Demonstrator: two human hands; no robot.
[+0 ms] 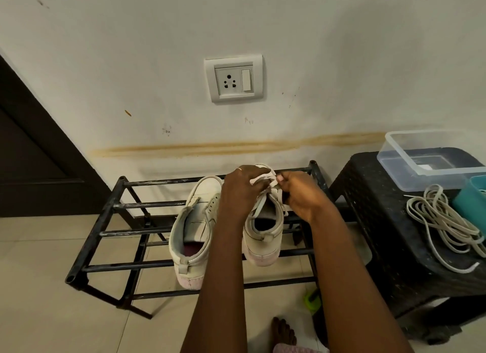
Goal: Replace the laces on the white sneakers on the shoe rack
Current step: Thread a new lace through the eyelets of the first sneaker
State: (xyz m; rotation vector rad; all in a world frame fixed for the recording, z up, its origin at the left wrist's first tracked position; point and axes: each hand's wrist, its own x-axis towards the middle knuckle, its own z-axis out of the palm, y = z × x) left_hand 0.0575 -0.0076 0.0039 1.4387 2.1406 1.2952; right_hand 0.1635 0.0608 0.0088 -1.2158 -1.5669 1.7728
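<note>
Resting side by side on one black metal shoe rack (105, 213) are two sneakers, both white: the left sneaker (194, 221) untouched, the right sneaker (263, 237) under two hands. The left hand (243, 192) and the right hand (302, 195) each curl to pinch its lace (259, 204). One black stool (368, 208) beside the rack carries loose laces (444, 221) and one clear container (426, 158). Tiled floor (39, 274), stained wall (342, 63), one socket (233, 78).

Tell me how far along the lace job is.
Done: the left sneaker sits unlaced on the rack. In hand: the left hand and right hand pinch the lace on the right sneaker. Left: loose laces wait on the stool; neither sneaker is fully laced.
</note>
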